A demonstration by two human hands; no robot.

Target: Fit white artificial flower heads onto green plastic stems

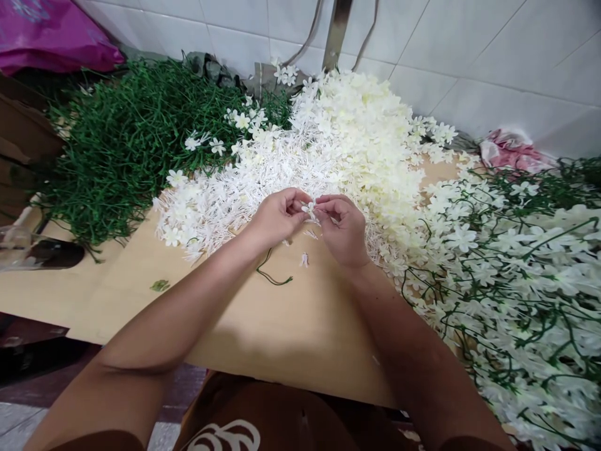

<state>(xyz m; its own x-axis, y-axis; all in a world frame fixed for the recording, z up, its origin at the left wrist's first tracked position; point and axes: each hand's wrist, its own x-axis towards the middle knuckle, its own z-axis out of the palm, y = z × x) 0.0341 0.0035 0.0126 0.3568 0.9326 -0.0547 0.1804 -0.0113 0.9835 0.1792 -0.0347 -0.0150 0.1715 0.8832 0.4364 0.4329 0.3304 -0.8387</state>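
Bright light is bleaching the white flowers [375,128] beyond the right hand [342,227]. Nearer than that hand, soft shadow is dulling the tabletop [291,332]; outer edges are stretching.

Purple bag [54,39] top L; pink/wht bundle [514,152] nr tiled wall [451,53].

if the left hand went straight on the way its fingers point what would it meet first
The left hand would probably meet the small white flower between the two hands first, then the right hand; exact depth is unclear.
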